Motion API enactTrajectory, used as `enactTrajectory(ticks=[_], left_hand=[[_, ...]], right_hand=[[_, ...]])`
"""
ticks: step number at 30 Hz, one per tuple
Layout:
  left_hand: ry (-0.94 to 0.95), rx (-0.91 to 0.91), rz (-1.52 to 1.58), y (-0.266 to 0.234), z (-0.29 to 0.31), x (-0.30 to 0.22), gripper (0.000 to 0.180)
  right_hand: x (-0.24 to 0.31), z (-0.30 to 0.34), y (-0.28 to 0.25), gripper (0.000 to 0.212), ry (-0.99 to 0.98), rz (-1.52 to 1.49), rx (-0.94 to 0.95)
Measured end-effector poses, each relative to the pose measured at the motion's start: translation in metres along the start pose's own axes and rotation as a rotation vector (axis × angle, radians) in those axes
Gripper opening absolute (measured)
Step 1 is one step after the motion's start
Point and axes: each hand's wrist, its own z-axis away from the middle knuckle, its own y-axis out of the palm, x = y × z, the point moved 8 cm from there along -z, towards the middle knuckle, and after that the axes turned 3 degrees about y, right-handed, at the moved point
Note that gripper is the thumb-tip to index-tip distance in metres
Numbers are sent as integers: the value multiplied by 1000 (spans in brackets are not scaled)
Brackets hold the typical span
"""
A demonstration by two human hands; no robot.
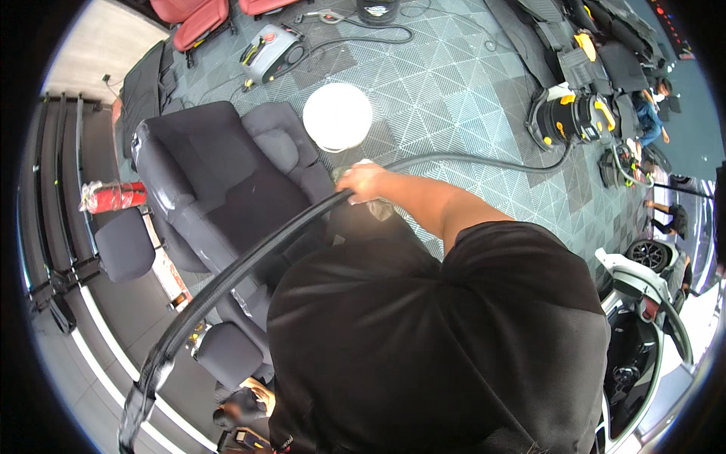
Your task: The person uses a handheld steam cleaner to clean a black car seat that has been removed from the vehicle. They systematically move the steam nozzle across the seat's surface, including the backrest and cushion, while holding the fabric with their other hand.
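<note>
My right hand [364, 182] is closed around a black corrugated vacuum hose [227, 281], in front of my body. From the hand the hose sweeps down to the far left, its lower stretch wrapped in dark tape. On the other side it runs right to a black and yellow vacuum cleaner [571, 117]. Just below the hand is some pale, crumpled material [382, 210]; I cannot make out what it is. A dark grey fabric car seat [204, 151] lies left of the hand, partly behind the hose. My left hand is out of view.
A round white stool [337, 117] stands beyond my hand. Further off are a grey cleaning machine [274, 53] and red seats [200, 26]. Headrests [125, 246] and a red cylinder [117, 198] sit left. Another person's hand [262, 395] shows lower left; a white car [643, 280] stands right.
</note>
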Motion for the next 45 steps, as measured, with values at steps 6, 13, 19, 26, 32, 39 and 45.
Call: enactTrajectory(ticks=[6,13,19,26,32,39,45], left_hand=[[2,311,-156,45,60,67,33],[5,395,-327,16,58,83,34],[33,383,-543,-44,27,61,37],[30,331,-847,-132,-4,0,41],[-2,267,-1110,-192,-20,-78,46],[-49,245,-1387,-213,-28,-159,53],[-128,314,-1683,-169,-21,-201,59]], right_hand=[[-55,36,33,104,333,55,84],[-32,-1,36,108,313,-18,52],[6,-43,41,79,201,-34,116],[154,-78,30,57,-25,-97,251],[277,-83,14,53,-401,-9,358],[352,-107,30,58,-606,235,425],[282,-120,27,87,-554,253,361]])
